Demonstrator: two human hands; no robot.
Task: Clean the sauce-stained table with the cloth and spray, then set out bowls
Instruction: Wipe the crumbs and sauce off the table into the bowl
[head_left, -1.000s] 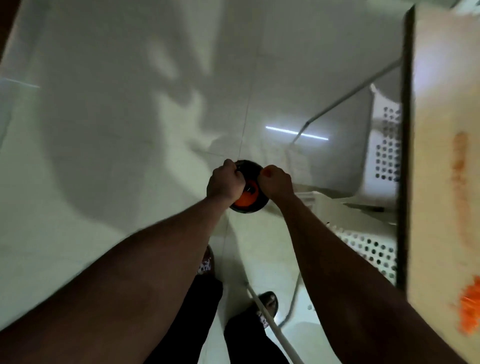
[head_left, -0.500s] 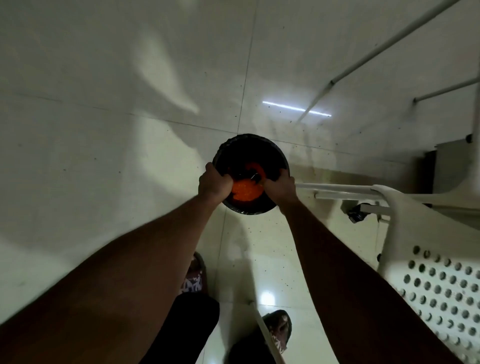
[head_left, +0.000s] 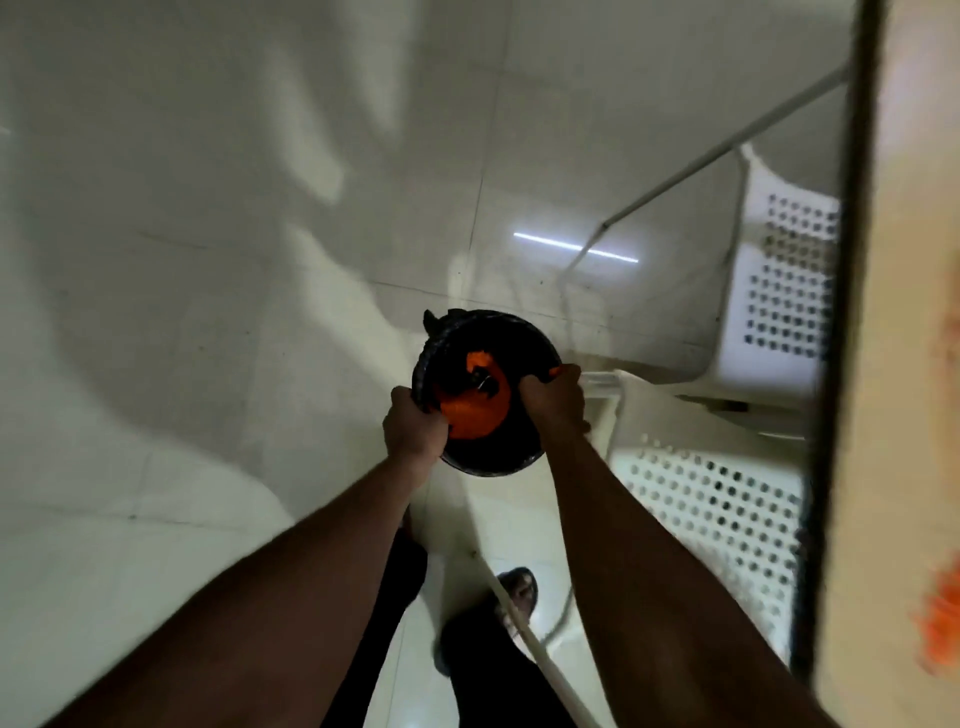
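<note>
Table (head_left: 924, 260) back at right, black bowl (head_left: 498, 338) between hands, left hand (head_left: 415, 426) and right hand (head_left: 553, 397) gripping its rim

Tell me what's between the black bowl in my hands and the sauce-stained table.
A white perforated chair stands between the bowl and the table, seen in the head view.

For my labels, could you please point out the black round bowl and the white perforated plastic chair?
Black round bowl (head_left: 522, 347), head view: bare inner wall.
White perforated plastic chair (head_left: 717, 514), head view: perforated seat.
</note>
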